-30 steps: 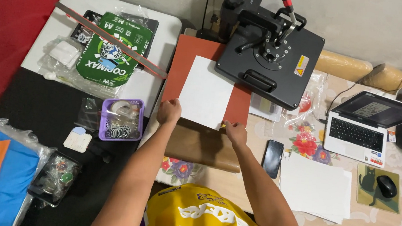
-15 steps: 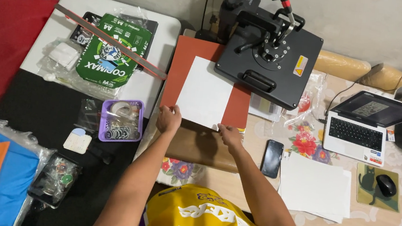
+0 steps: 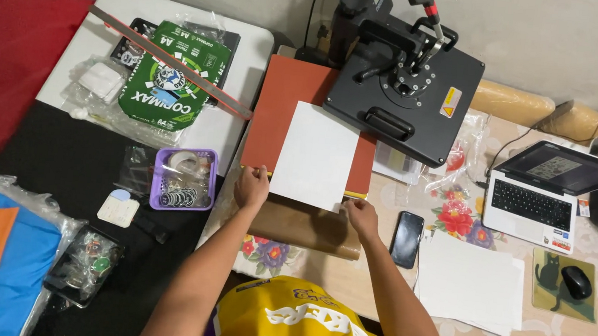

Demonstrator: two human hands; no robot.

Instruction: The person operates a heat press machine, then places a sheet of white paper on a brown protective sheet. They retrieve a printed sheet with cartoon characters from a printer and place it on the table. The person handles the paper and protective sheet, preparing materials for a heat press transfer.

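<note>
A white sheet of paper point(image 3: 315, 155) lies on the red-brown lower pad point(image 3: 287, 107) of a black heat press point(image 3: 403, 97), whose upper plate is swung off to the right. My left hand point(image 3: 251, 187) rests at the pad's front edge, touching the sheet's near left corner. My right hand point(image 3: 362, 217) pinches the sheet's near right corner. A brown sheet point(image 3: 304, 229) hangs over the table edge just below both hands.
A black phone point(image 3: 407, 239) lies right of my right hand, then a stack of white paper point(image 3: 470, 282), an open laptop point(image 3: 552, 191) and a mouse point(image 3: 577, 282). A purple basket of tape rolls point(image 3: 183, 178) and a green paper ream point(image 3: 171, 77) sit left.
Both hands shifted slightly at the sheet's near edge, the right hand moving a little right and nearer. The sheet itself stays about where it was.
</note>
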